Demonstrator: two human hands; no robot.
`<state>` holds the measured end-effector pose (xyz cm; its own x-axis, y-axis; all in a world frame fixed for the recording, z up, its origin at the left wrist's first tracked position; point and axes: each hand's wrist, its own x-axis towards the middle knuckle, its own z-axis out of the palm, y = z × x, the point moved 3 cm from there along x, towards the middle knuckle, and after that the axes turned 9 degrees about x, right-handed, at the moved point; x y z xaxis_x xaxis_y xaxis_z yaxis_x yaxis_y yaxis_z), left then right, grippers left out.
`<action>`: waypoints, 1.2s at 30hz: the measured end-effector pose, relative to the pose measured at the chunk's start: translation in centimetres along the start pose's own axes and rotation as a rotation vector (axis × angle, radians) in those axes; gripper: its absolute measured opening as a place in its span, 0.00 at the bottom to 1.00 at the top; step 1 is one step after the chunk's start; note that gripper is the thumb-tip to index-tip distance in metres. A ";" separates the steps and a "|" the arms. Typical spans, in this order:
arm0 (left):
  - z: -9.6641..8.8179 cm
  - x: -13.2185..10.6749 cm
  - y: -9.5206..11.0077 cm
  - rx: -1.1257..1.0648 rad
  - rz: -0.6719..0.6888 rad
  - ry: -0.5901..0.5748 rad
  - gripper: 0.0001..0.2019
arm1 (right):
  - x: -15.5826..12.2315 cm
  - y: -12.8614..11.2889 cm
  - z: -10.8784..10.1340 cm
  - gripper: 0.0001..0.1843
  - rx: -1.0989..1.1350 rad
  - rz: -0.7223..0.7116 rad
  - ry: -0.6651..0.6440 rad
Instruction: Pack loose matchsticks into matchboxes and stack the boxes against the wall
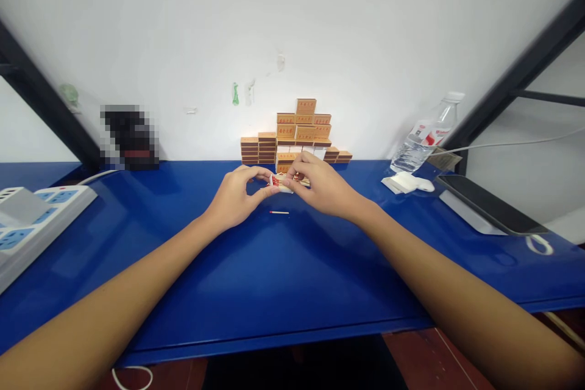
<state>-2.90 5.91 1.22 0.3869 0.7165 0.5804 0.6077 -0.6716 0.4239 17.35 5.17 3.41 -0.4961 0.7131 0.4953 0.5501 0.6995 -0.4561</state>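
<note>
A small white matchbox tray point(286, 189) holding red-tipped matches point(276, 180) is between my two hands, just above the blue table. The thumb and fingers of my left hand point(234, 197) grip its left end. My right hand point(323, 185) is closed in a pinch over the right part, fingertips on the matches; more red tips show beneath its fingers. One loose match point(279, 212) lies on the table just in front, its red head to the left. Behind the hands, closed matchboxes point(305, 119) are stacked against the wall, partly hidden by my right hand.
On the blue table point(256, 280), a white power strip point(50, 213) lies at left. A pixelated dark object point(134, 137) stands at the back left. To the right are a tilted water bottle point(423, 137), a white charger point(406, 182) and a black phone-like slab point(491, 201).
</note>
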 end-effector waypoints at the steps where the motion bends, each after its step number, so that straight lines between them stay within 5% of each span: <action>1: 0.0 0.0 -0.1 -0.004 -0.001 0.003 0.10 | 0.0 0.0 -0.1 0.08 -0.006 0.001 0.000; 16: 0.1 -0.1 0.2 -0.003 0.008 -0.009 0.11 | 0.0 0.3 0.2 0.09 -0.020 0.011 -0.007; 22: 0.0 0.1 -0.8 -0.026 -0.074 0.044 0.11 | 0.3 -0.5 -0.7 0.09 0.011 0.007 0.115; 29: -0.2 0.4 -2.0 -0.030 -0.184 0.072 0.11 | -0.6 -0.2 1.5 0.06 0.102 0.195 -0.439; 33: -0.1 0.4 -2.2 -0.024 -0.172 0.049 0.12 | -0.8 0.0 1.7 0.05 0.162 0.244 -0.515; 36: 0.1 0.3 -2.4 -0.032 -0.152 0.017 0.12 | -0.4 -0.2 0.8 0.07 0.180 0.208 -0.420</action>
<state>-4.15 7.77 0.26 0.2799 0.8073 0.5195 0.6362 -0.5612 0.5295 16.87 4.79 2.72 -0.6361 0.7695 0.0567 0.5596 0.5108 -0.6526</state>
